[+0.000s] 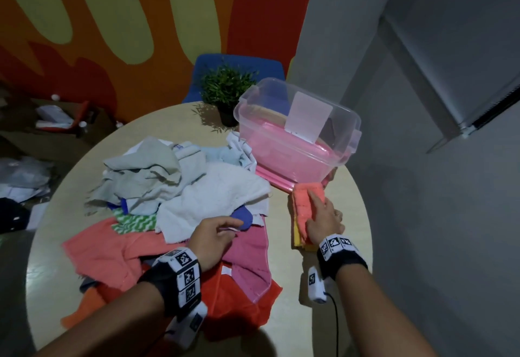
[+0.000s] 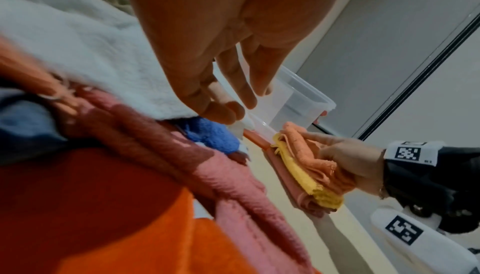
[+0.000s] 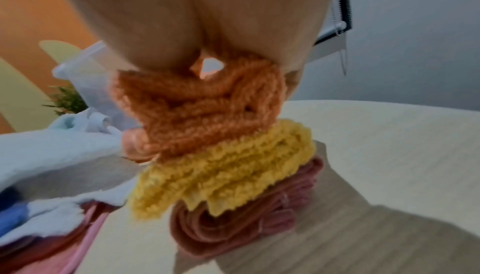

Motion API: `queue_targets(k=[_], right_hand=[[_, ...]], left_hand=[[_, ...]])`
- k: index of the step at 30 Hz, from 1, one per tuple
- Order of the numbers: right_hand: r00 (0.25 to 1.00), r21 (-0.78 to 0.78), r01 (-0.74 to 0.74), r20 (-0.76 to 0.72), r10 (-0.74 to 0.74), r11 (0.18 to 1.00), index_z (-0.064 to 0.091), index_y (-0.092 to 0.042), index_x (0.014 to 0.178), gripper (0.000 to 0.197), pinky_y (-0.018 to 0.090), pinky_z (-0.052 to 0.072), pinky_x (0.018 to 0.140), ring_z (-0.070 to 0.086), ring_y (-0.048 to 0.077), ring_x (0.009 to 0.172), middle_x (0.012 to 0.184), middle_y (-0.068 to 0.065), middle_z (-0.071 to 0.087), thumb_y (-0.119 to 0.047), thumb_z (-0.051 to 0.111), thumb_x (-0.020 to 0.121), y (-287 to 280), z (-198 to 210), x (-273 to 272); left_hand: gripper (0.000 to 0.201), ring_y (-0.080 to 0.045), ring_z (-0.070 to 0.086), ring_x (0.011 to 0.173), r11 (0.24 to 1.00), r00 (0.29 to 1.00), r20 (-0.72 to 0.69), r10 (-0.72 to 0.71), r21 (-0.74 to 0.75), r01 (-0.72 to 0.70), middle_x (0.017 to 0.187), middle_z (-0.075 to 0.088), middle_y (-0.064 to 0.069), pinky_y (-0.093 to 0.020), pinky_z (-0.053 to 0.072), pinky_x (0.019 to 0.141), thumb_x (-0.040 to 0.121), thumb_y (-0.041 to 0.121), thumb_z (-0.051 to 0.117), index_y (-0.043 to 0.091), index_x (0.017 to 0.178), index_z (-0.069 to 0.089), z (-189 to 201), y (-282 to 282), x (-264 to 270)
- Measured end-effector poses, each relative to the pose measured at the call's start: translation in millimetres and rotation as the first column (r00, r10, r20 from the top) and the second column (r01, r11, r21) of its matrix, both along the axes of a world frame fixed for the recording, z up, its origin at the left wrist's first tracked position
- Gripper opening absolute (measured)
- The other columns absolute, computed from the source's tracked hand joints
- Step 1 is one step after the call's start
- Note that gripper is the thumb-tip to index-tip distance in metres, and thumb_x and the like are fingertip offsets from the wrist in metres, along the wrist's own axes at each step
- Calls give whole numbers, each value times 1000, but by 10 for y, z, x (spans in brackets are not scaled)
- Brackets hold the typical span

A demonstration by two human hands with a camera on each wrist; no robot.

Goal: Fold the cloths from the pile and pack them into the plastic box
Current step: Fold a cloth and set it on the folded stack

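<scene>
Cloths in the pile (image 1: pixel 180 187) cover the table's (image 1: pixel 346 196) middle; my left hand (image 1: pixel 213 237) hovers relaxed over them. From the left wrist, my right hand (image 2: pixel 355 161) presses the folded stack (image 2: pixel 306 167), long axis toward the plastic box (image 2: pixel 301 102). From the right wrist, the stack's layers sit staggered (they could slide apart if lifted loosely).

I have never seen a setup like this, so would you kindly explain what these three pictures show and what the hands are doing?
No machine here: a person wears one camera on the head and one on each wrist. The head view looks down at a round table with a pile of loose cloths, a clear plastic box and a small potted plant. The right hand rests on a stack of folded cloths, orange over yellow over dark pink, beside the box. The left hand reaches over the pile, seemingly pinching a small white tag there. The other two pictures look along each hand.
</scene>
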State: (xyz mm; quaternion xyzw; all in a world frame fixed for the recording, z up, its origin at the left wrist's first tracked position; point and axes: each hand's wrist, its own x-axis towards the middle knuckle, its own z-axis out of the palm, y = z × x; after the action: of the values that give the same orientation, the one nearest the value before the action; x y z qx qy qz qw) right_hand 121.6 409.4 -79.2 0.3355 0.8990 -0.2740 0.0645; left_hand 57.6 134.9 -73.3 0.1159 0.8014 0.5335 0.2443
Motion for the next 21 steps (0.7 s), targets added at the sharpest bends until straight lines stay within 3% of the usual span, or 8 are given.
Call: queue_targets(k=[2,4,6,8,11,17,21], right_hand=[[999,86,44,4,-45,995,27,-47,149,60,55,24,114,20,37,142,164,-4,8,-28,44,95,-56,-17,-46],[999,124,30,14,-32,992,18,-37,155,63,56,26,115,13,38,146,165,-4,-8,-47,40,97,-127,-66,-95],[997,111,-18,80,10,994,-5,-30,157,86,55,37,109,17,41,145,162,-4,-26,-59,45,93,-175,-198,-96],[994,80,-24,110,15,997,-21,-30,153,98,53,47,100,32,44,137,157,-5,-36,-59,50,91,-169,-350,-70],[991,140,-13,136,-6,990,-26,-26,151,97,50,51,92,45,42,125,158,0,-35,-59,45,92,-145,-424,-47],[978,201,-37,209,-6,979,-19,-18,154,93,55,39,106,20,42,144,158,9,-33,-52,45,95,-285,-426,-88],[975,110,-17,220,-8,994,-23,-22,153,99,58,33,109,18,45,144,157,4,-36,-55,49,92,-202,-395,-124]], left_hand=[[39,-10,71,88,1000,1000,-9,-6,-22,6,92,77,6,-22,54,82,89,-9,59,26,93,75,-53,-125,3],[40,-4,71,91,999,1000,-11,-4,-40,4,92,77,4,-20,55,85,88,-12,58,24,92,74,-105,-235,2],[38,0,70,90,997,1000,-22,-7,-73,5,92,77,5,-14,52,81,88,-12,58,23,91,74,-153,-320,13],[37,1,70,90,994,999,-43,-20,-111,15,92,76,7,-10,49,78,88,-11,60,23,90,73,-194,-376,33],[33,8,66,88,986,997,-65,-45,-161,34,93,75,10,-4,45,77,88,-9,62,22,92,75,-227,-435,56],[28,1,67,74,981,991,-128,-41,-191,16,83,76,8,-10,50,70,88,-1,66,25,87,74,-156,-500,74],[17,-8,64,69,971,985,-164,-48,-237,8,81,75,9,-21,51,69,88,10,71,26,89,76,-77,-585,58]])
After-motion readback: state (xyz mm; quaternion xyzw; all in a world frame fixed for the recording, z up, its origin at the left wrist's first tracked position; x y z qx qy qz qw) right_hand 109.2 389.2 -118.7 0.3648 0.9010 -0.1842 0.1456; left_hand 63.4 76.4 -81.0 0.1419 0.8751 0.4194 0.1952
